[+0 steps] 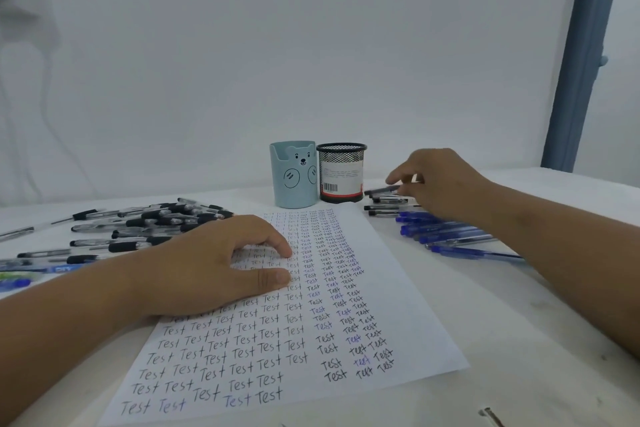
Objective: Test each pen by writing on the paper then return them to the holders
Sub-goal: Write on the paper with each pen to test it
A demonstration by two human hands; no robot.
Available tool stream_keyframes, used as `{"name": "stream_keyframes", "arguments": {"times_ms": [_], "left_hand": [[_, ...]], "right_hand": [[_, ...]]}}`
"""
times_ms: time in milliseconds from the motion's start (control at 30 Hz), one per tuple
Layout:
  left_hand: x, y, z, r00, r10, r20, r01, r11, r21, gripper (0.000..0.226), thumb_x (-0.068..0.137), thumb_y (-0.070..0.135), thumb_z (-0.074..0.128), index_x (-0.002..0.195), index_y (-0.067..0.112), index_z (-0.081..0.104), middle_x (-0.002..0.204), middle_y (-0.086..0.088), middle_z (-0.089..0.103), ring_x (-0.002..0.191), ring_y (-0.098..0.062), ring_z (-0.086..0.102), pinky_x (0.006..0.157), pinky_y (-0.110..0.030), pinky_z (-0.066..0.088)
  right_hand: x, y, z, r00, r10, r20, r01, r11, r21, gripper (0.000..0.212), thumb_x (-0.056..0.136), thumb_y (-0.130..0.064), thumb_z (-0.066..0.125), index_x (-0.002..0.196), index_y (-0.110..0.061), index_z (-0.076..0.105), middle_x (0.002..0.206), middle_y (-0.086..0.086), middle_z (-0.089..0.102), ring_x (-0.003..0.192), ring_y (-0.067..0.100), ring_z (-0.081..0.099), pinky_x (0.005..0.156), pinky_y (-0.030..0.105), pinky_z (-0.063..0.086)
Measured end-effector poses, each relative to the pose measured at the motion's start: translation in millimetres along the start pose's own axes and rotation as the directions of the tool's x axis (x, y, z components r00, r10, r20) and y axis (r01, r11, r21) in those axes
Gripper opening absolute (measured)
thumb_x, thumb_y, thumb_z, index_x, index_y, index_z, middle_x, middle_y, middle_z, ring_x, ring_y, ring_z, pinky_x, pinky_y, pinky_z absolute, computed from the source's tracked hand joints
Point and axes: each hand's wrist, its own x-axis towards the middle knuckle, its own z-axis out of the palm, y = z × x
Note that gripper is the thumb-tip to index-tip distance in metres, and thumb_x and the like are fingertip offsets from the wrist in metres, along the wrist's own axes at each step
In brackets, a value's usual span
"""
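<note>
Left hand (221,260) resting flat on the written-over paper (408,305), lower centre. Right hand (440,180) at centre right, pinching a black pen (381,190) above the blue pens (446,232). Bear cup (294,177) and mesh holder (341,172) touching, mid-frame.

I see white paper (284,319) w/ black and blue "Test" rows | light-blue bear cup (294,175) | black mesh cup (341,172) | black pens (149,222) | blue pens (446,232)

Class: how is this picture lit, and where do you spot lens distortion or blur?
Head view: soft, even light with faint shadows under the left hand on the paper; the wide lens tilts the blue post; the right hand and far pens look slightly blurred.
</note>
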Motion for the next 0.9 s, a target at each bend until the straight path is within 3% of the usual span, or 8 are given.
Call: {"name": "stream_keyframes", "arguments": {"times_ms": [133,367,433,533,667,767,900], "left_hand": [[1,2,0,1.0,0.006,-0.007,-0.006,1.0,0.008,0.044,0.073,0.076,0.057,0.114,0.061,0.056,0.122,0.046,0.048,0.11,0.028,0.039,0.092,-0.012,0.035],[0,5,0,1.0,0.013,-0.028,-0.012,1.0,0.019,0.041,0.075,0.073,0.058,0.113,0.056,0.06,0.122,0.049,0.046,0.111,0.031,0.037,0.087,-0.004,0.032],[-1,5,-3,0.999,-0.01,-0.038,0.01,1.0,0.011,0.043,0.073,0.075,0.057,0.114,0.061,0.059,0.123,0.047,0.05,0.114,0.024,0.042,0.093,-0.01,0.034],[-4,6,-9,0.993,-0.065,-0.095,0.06,0.997,-0.058,0.044,0.068,0.078,0.057,0.11,0.066,0.059,0.123,0.041,0.055,0.119,0.008,0.049,0.103,-0.034,0.042],[-7,4,-22,0.98,-0.041,-0.197,0.023,0.995,-0.093,0.028,0.074,0.061,0.066,0.097,0.049,0.074,0.104,0.034,0.068,0.099,0.01,0.062,0.088,-0.019,0.048],[-9,-4,-32,0.972,-0.066,-0.227,0.053,0.997,-0.061,0.012,0.084,0.042,0.073,0.094,0.038,0.076,0.095,0.022,0.073,0.09,0.003,0.067,0.081,-0.018,0.05],[-14,-23,-49,0.971,-0.129,-0.202,0.128,0.992,-0.017,0.009,0.087,0.031,0.076,0.089,0.04,0.077,0.09,0.009,0.074,0.087,-0.012,0.067,0.083,-0.03,0.052]], "right_hand": [[-1,4,3,0.997,0.053,0.051,-0.052,0.998,-0.026,0.027,0.092,-0.004,0.061,0.105,-0.024,0.075,0.104,-0.003,0.07,0.082,0.01,0.056,0.076,0.02,0.04],[-1,-3,1,0.994,0.109,0.016,-0.105,0.979,-0.174,0.027,0.091,-0.012,0.064,0.106,-0.031,0.076,0.114,-0.007,0.068,0.097,0.015,0.058,0.091,0.033,0.049],[0,-4,1,0.994,0.106,0.011,-0.101,0.973,-0.209,0.027,0.091,-0.014,0.064,0.106,-0.033,0.075,0.112,-0.008,0.068,0.094,0.014,0.056,0.092,0.033,0.048],[1,-6,2,0.994,0.105,0.008,-0.099,0.959,-0.267,0.028,0.091,-0.013,0.062,0.102,-0.036,0.075,0.109,-0.01,0.071,0.093,0.015,0.059,0.091,0.032,0.047],[2,-8,2,0.992,0.123,0.02,-0.115,0.968,-0.223,0.033,0.089,-0.009,0.06,0.099,-0.035,0.076,0.107,-0.012,0.073,0.095,0.015,0.061,0.091,0.03,0.046],[-1,-16,2,0.998,0.068,-0.002,-0.066,0.975,-0.212,0.03,0.093,-0.013,0.057,0.107,-0.032,0.074,0.114,-0.012,0.071,0.099,0.016,0.061,0.093,0.03,0.044],[-14,-47,6,0.997,-0.077,-0.03,0.073,0.992,-0.104,0.02,0.093,-0.021,0.059,0.101,-0.028,0.076,0.107,-0.009,0.073,0.091,0.018,0.061,0.091,0.034,0.048]]}}
